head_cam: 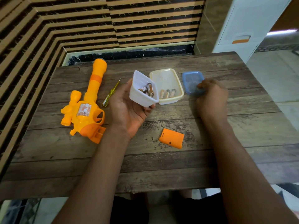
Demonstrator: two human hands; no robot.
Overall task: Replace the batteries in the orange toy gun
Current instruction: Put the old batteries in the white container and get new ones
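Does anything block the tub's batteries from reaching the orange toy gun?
Nothing visible. The orange plastic toy gun has its compartment open, its flat orange cover lying apart; only a yellow-handled screwdriver lies flat between it and the white plastic tub.

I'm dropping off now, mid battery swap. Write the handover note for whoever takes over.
Left hand: holds the white tub tilted, with batteries inside.
Right hand: grips the lid on the table, right of the cream tub.
Cream tub: holds three more batteries; I can't tell which set is fresh.
Gun: lies at the left with its compartment open, screwdriver beside it.
Done: the cover is off and lies on the table, a screw beside it.
To do: load batteries, refit cover, drive screw.
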